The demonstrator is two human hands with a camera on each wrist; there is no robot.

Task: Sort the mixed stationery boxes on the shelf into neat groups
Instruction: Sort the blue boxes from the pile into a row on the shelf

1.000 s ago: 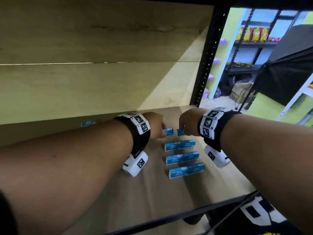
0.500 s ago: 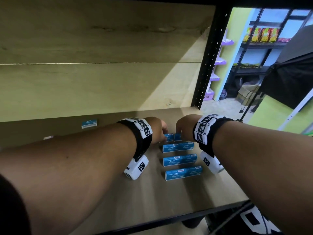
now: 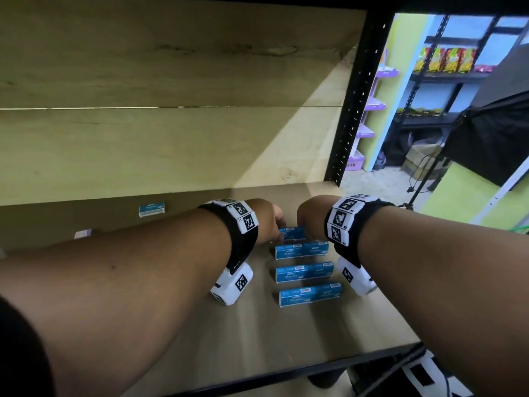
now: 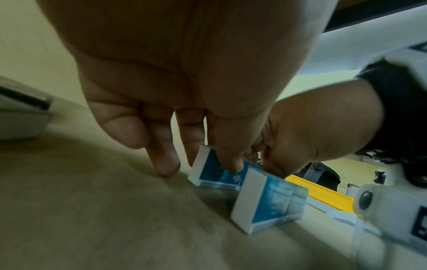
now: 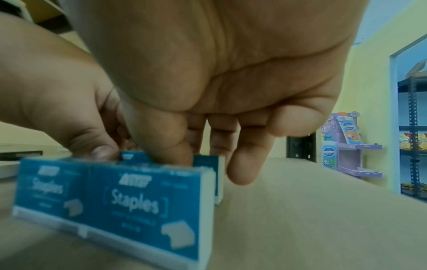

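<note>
Wooden shelf board (image 3: pixel 257 339) in a black metal rack carries a column of blue cardboard staple boxes, each row two boxes set end to end. Farthest back in that column lies the rearmost blue staple-box pair (image 3: pixel 292 233), and both hands meet over it. The left hand (image 3: pixel 267 222) has its grip curled down, thumb and fingers pinching the left end of that pair, while one fingertip (image 4: pixel 166 164) rests on the board just beside it. The right hand (image 3: pixel 310 217) pinches the right end of the same pair between thumb and fingers, its little finger hanging free beside the box. Just in front of the rearmost pair stands the second blue staple row (image 3: pixel 302 250), then a third blue row (image 3: pixel 305 271), then the nearest blue row (image 3: pixel 310 294), all parallel and slightly apart. Well to the left of the rearmost pair, near the back wall, lies a single small blue box (image 3: pixel 151 209), and farther left a small pale box (image 3: pixel 83 233).
</note>
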